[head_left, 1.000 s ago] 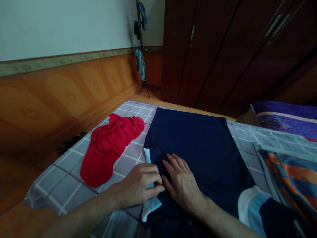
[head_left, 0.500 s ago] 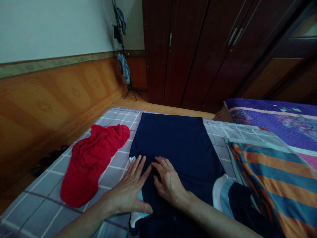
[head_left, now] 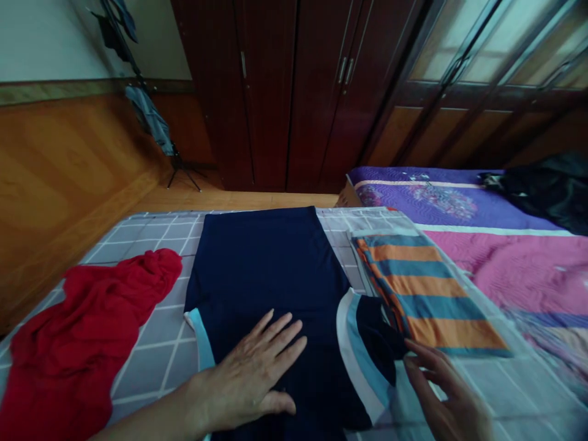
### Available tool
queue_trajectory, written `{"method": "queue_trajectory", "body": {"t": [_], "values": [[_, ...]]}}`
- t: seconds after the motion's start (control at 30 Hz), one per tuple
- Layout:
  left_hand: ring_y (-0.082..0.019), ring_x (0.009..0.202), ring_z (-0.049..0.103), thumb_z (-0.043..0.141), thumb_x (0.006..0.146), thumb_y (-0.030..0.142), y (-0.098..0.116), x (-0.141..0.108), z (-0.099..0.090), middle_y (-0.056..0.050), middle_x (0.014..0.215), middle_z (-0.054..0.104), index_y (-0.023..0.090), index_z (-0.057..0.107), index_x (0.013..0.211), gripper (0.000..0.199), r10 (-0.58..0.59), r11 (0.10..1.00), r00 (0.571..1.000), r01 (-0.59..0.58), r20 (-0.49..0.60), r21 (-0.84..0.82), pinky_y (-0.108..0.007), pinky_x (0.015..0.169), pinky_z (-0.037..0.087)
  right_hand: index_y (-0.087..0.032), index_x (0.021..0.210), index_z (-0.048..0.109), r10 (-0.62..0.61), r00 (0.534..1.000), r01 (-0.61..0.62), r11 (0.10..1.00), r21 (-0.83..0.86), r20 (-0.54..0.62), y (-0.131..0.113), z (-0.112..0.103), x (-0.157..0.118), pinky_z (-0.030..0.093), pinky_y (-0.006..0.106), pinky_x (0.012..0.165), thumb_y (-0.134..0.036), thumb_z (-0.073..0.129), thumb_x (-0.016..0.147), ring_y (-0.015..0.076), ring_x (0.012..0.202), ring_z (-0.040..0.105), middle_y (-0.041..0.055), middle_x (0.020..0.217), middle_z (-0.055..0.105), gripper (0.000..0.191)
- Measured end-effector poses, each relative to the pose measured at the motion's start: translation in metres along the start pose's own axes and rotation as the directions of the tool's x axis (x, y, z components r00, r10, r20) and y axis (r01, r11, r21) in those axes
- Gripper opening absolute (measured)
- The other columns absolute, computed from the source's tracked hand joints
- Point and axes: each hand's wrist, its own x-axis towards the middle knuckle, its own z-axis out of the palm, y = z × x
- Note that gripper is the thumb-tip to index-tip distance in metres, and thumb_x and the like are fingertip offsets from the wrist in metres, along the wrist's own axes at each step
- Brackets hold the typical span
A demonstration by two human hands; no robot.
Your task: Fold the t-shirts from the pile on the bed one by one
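Navy shirt (head_left: 266,275) under left hand (head_left: 248,380), right hand (head_left: 441,392) beside one sleeve (head_left: 367,349)

Left hand (head_left: 248,373) flat on navy shirt (head_left: 271,263), right hand (head_left: 445,392) beside sleeve (head_left: 367,349).

Shirt (head_left: 261,263) on bedsheet (head_left: 147,367) — folded cloth (head_left: 413,288) right

The shirt (head_left: 261,269) is navy with white and pale-blue trim. The cloth (head_left: 78,343) by the sheet's left edge is red. The towel (head_left: 422,294) has orange and blue stripes. The sheet (head_left: 147,361) is grey with a white grid. The bedspread (head_left: 500,257) is purple and pink.
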Motion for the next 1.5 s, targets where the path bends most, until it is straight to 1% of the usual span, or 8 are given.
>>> {"method": "queue_trajectory", "body": {"t": [0.1,0.33,0.47,0.63,0.83,1.03,1.27,1.5], "values": [[-0.029,0.141,0.014,0.058,0.082,0.054,0.008,0.018,0.01,-0.011,0.152,0.023,0.025,0.022,0.147,0.08,0.123,0.991,0.99,-0.119,0.065,-0.059,-0.054,0.113,0.016,-0.02,0.099,0.063,0.181,0.982,-0.182,0.983,-0.03,-0.047,0.013,0.002,-0.018,0.051,0.029,0.047,-0.056,0.054,0.077,0.0174,0.058,0.063,0.0078,0.094,0.065,0.042],[-0.032,0.14,0.016,0.055,0.084,0.055,0.006,0.025,0.026,-0.012,0.152,0.021,0.025,0.023,0.146,0.076,0.21,0.976,0.977,-0.207,0.038,-0.073,-0.056,0.112,0.018,-0.022,0.078,0.059,0.22,0.974,-0.226,0.924,-0.307,-0.056,-0.003,0.014,0.006,0.044,0.034,0.048,-0.067,0.053,0.068,0.0234,0.057,0.06,0.0046,0.071,0.064,0.046],[-0.03,0.141,0.017,0.051,0.087,0.052,0.002,0.025,0.026,-0.011,0.152,0.023,0.023,0.027,0.145,0.069,0.228,0.97,0.973,-0.226,0.019,-0.085,-0.053,0.114,0.017,-0.024,0.06,0.052,0.224,0.975,-0.222,0.959,-0.177,-0.007,-0.007,0.014,0.002,0.041,0.03,0.044,-0.06,0.05,0.072,0.0191,0.047,0.054,0.0001,0.052,0.055,0.038],[-0.027,0.139,0.025,0.049,0.089,0.049,-0.004,0.028,0.025,-0.011,0.148,0.034,0.02,0.03,0.143,0.064,0.179,0.965,0.984,-0.174,0.009,-0.197,-0.052,0.114,0.02,-0.021,0.078,0.066,0.248,0.969,-0.248,0.968,0.034,-0.007,-0.019,0.012,-0.009,0.051,0.029,0.057,-0.053,0.055,0.075,0.0207,0.062,0.064,0.0022,0.068,0.068,0.033],[-0.021,0.132,0.038,0.046,0.092,0.047,-0.009,0.026,0.029,-0.009,0.141,0.046,0.023,0.025,0.144,0.061,0.012,0.903,0.994,-0.059,-0.113,-0.425,-0.043,0.11,0.032,-0.021,0.079,0.061,-0.175,0.979,0.175,0.984,-0.01,-0.101,-0.063,0.034,-0.001,0.054,0.03,0.068,-0.029,0.057,0.08,0.0203,0.076,0.067,0.006,0.084,0.07,0.008],[-0.019,0.122,0.05,0.043,0.094,0.038,-0.011,0.024,0.036,-0.009,0.132,0.053,0.024,0.025,0.142,0.054,-0.198,0.811,0.955,0.034,-0.22,-0.583,-0.038,0.107,0.037,-0.022,0.093,0.061,-0.458,0.819,0.467,0.882,0.062,0.345,-0.098,0.064,-0.029,0.053,0.033,0.086,-0.01,0.05,0.08,0.0194,0.101,0.061,0.0078,0.11,0.065,0.021],[-0.017,0.121,0.049,0.047,0.091,0.026,-0.011,0.027,0.037,-0.004,0.133,0.052,0.029,0.032,0.138,0.05,-0.23,0.843,0.929,0.043,-0.288,-0.536,-0.034,0.105,0.039,-0.021,0.106,0.059,-0.455,0.866,0.482,0.87,-0.104,0.208,-0.058,0.041,-0.04,0.054,0.036,0.085,-0.012,0.05,0.081,0.0225,0.11,0.057,0.0112,0.123,0.057,0.028],[-0.018,0.106,0.057,0.048,0.089,0.026,-0.021,0.064,-0.011,-0.006,0.124,0.055,0.023,0.046,0.129,0.04,-0.241,0.929,0.948,0.163,-0.21,-0.333,-0.032,0.09,0.047,-0.019,0.121,0.051,-0.389,0.892,0.439,0.866,-0.238,0.23,-0.016,0.022,-0.05,0.056,0.035,0.08,-0.021,0.055,0.083,0.0231,0.104,0.057,0.0124,0.118,0.055,0.039]]}}
